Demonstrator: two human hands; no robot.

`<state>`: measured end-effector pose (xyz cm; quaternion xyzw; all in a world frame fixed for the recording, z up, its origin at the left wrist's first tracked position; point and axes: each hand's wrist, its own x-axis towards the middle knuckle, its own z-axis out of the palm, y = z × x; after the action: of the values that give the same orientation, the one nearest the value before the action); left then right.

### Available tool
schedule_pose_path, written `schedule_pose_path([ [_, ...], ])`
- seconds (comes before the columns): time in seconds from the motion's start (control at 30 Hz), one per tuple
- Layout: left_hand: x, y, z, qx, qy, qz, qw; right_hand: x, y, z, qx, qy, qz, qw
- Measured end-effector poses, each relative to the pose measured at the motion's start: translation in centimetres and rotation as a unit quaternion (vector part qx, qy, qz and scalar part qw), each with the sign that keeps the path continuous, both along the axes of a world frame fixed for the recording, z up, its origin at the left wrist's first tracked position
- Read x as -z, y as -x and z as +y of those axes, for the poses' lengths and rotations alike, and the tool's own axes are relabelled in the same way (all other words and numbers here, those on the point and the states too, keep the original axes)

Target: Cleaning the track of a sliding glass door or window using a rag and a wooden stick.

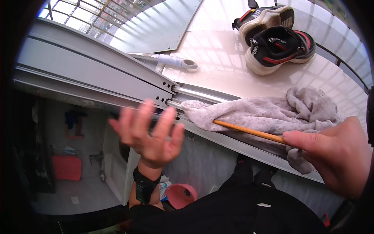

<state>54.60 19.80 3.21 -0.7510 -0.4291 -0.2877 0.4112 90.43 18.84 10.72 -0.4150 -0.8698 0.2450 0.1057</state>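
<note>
In my right hand (339, 155) is a thin wooden stick (251, 131), like a chopstick, slanting left over the window track. Its far end disappears in the folds of a dirty greyish-white cloth (257, 111). That cloth lies along the sill and the metal window track (201, 95), one corner reaching the end of the sliding window frame (96, 64). My left hand (152, 134), blurred, is raised in front of the frame's lower edge with its fingers spread and nothing in it. A black band with a device (146, 184) circles my left wrist.
Black-and-red sneakers (277, 49) sit on the white ledge (216, 58) outside. Nearby are a short white pipe (178, 61) and a pale panel (155, 26). Metal bars (99, 14) enclose the far side. Below stands a pink basin (181, 196) on the floor.
</note>
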Motion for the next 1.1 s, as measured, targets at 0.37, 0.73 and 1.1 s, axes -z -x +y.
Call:
schedule_pose_path([
  [0.37,-3.5,-2.0,1.1,-0.007,0.072,0.088,0.994,-1.3,1.1,-1.2,0.029,-0.089,-0.001,0.996],
  [0.73,-3.3,0.0,-0.8,-0.022,0.147,0.072,0.986,0.2,6.0,0.6,-0.046,-0.124,-0.035,0.991],
  [1.1,5.4,0.7,-7.4,0.023,0.197,-0.215,0.956,-1.6,12.4,1.7,-0.099,-0.151,-0.202,0.963],
])
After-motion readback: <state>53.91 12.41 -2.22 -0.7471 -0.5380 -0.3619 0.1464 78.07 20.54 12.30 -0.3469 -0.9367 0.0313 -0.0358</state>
